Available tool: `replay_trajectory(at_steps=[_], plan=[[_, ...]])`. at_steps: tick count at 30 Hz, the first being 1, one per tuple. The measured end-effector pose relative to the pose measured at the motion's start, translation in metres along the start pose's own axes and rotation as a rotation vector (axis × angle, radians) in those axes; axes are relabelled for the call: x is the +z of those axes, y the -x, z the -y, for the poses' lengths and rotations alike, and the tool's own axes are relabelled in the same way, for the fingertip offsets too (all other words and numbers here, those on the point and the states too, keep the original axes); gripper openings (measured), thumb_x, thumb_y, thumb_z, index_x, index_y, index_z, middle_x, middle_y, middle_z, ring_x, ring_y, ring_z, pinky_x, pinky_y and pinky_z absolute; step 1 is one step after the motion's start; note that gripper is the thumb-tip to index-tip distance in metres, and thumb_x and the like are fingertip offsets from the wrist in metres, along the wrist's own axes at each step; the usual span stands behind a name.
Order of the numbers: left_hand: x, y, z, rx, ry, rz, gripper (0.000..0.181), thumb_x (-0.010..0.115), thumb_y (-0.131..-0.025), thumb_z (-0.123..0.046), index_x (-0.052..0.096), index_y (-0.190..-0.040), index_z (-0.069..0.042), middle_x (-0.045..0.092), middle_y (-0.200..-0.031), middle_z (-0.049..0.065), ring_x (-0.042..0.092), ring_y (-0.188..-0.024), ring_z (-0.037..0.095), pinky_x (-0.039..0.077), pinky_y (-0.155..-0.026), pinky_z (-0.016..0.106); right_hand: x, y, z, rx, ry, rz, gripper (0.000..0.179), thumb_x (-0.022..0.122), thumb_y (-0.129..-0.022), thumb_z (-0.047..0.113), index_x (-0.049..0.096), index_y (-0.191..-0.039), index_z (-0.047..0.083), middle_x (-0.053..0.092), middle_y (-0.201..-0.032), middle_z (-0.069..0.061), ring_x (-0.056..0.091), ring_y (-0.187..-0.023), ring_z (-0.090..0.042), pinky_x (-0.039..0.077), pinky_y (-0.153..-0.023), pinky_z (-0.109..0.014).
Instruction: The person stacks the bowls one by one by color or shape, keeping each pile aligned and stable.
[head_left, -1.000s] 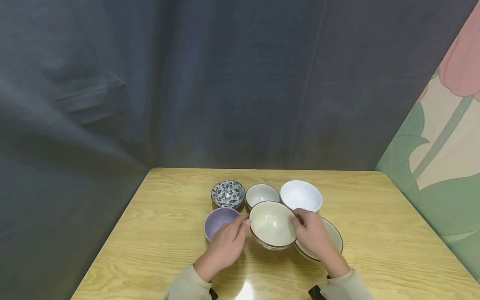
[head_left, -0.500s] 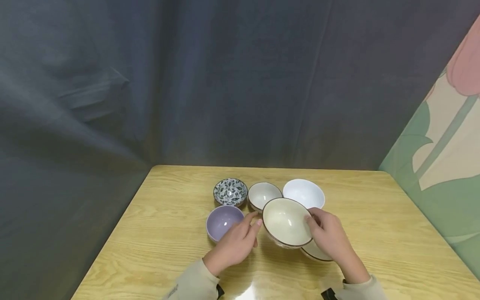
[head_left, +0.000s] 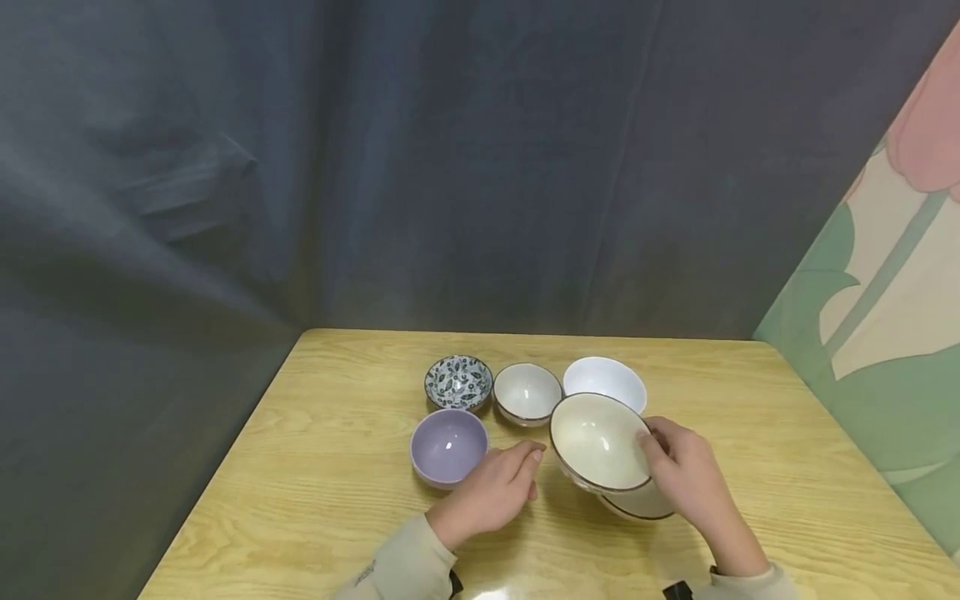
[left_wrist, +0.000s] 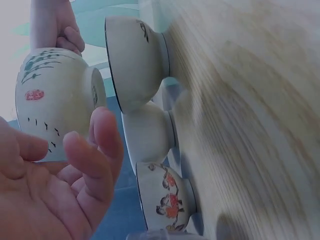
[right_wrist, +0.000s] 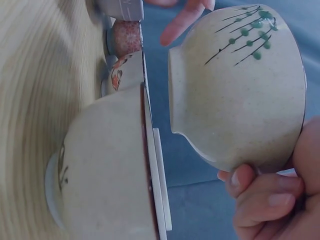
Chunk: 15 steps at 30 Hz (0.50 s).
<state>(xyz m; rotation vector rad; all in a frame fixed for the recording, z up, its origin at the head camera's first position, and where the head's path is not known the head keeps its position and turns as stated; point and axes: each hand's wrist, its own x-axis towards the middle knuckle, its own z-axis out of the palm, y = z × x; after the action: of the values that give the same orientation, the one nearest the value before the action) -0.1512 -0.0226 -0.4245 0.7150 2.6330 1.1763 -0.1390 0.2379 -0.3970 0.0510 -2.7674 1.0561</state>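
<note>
A round purple ceramic bowl [head_left: 450, 447] and, farther, a leaf-patterned black-and-white ceramic bowl [head_left: 458, 382] stand empty at left on the wooden desk [head_left: 315, 467]. The left hand [head_left: 495, 493], fingers loose, holds nothing. Next, an empty dark-rimmed cream ceramic bowl [head_left: 600, 442] is raised, right rim pinched by the right hand [head_left: 692, 475] — probably to leave its base free.

In the head view, the held cream bowl [head_left: 598, 442] hides much of the lower bowl [head_left: 641, 503]; the bottom edge crops both sleeves [head_left: 411, 560].
</note>
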Motion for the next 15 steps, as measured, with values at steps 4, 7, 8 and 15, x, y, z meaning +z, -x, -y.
replay_trajectory(at_steps=[4, 7, 8, 15], plan=[[0.002, -0.004, -0.003, -0.008, 0.021, -0.002, 0.054, 0.027, -0.11, -0.041, 0.047, -0.146, -0.007, 0.065, -0.073, -0.009, 0.055, -0.067, 0.0, 0.051, -0.092, 0.036, -0.004, 0.001, -0.005, 0.02, 0.014, 0.002, 0.031, 0.051, -0.102, 0.013, 0.066, -0.119, -0.007, 0.073, -0.094, -0.014, 0.064, -0.083, -0.02, 0.051, -0.064, -0.028], [0.002, -0.006, -0.005, -0.022, 0.063, -0.031, 0.058, 0.025, -0.109, -0.045, 0.04, -0.151, -0.007, 0.065, -0.073, -0.011, 0.056, -0.071, 0.0, 0.05, -0.094, 0.039, -0.006, 0.002, -0.01, 0.025, 0.01, 0.01, 0.033, 0.05, -0.102, 0.014, 0.065, -0.121, -0.008, 0.073, -0.096, -0.016, 0.065, -0.085, -0.021, 0.052, -0.063, -0.026], [0.001, -0.007, -0.006, -0.024, 0.077, -0.039, 0.06, 0.025, -0.109, -0.047, 0.039, -0.152, -0.008, 0.065, -0.074, -0.011, 0.056, -0.072, 0.0, 0.05, -0.095, 0.039, -0.007, 0.002, -0.011, 0.028, 0.004, 0.013, 0.034, 0.05, -0.103, 0.015, 0.065, -0.122, -0.009, 0.073, -0.098, -0.017, 0.066, -0.086, -0.022, 0.052, -0.063, -0.026], [0.003, -0.013, -0.014, -0.066, 0.268, 0.048, 0.061, 0.027, -0.107, -0.053, 0.042, -0.151, -0.014, 0.068, -0.085, -0.003, 0.064, -0.062, 0.02, 0.05, -0.062, 0.029, -0.012, 0.005, -0.021, 0.021, 0.01, -0.013, 0.034, 0.049, -0.103, 0.014, 0.064, -0.122, -0.009, 0.073, -0.099, -0.02, 0.066, -0.086, -0.022, 0.053, -0.063, -0.024]])
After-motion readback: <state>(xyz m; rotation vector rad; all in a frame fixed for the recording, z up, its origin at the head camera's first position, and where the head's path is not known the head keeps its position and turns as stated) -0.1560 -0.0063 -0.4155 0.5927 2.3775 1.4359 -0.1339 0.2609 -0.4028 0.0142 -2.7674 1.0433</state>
